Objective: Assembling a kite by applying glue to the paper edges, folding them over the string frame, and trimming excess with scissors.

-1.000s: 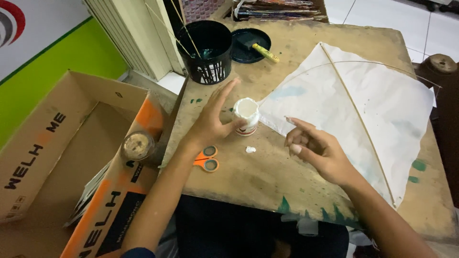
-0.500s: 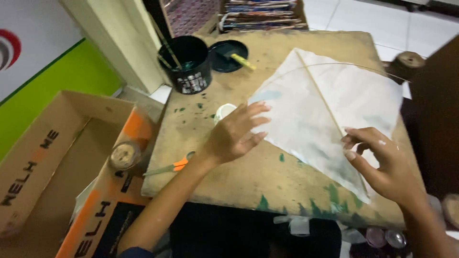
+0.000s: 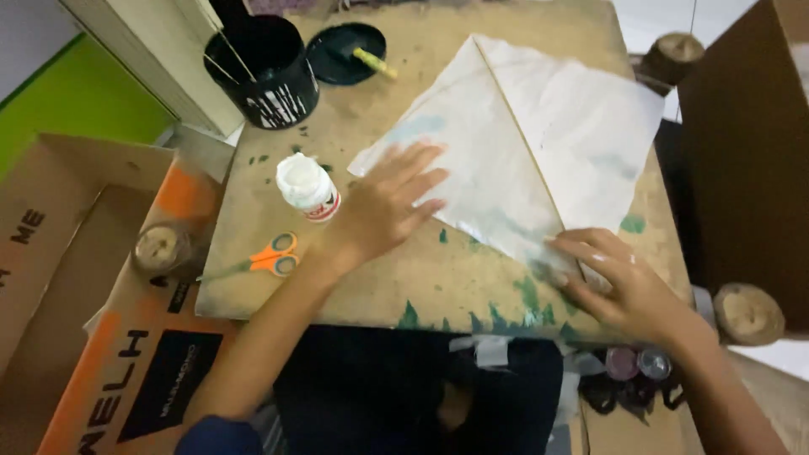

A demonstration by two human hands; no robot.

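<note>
Left hand (image 3: 383, 206) flat, fingers spread, pinning paper kite (image 3: 514, 152) near glue bottle (image 3: 308, 187); right hand (image 3: 619, 282) open, fingertips pressing kite's lower corner, smoothing edge.

Open orange-and-brown cardboard box (image 3: 126, 337) lies left (black label panel); white glue bottle (image 3: 307, 187) bears red label.

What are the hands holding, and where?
Nothing is gripped. The left hand lies flat on the paper kite; the right hand presses its near corner.
</note>
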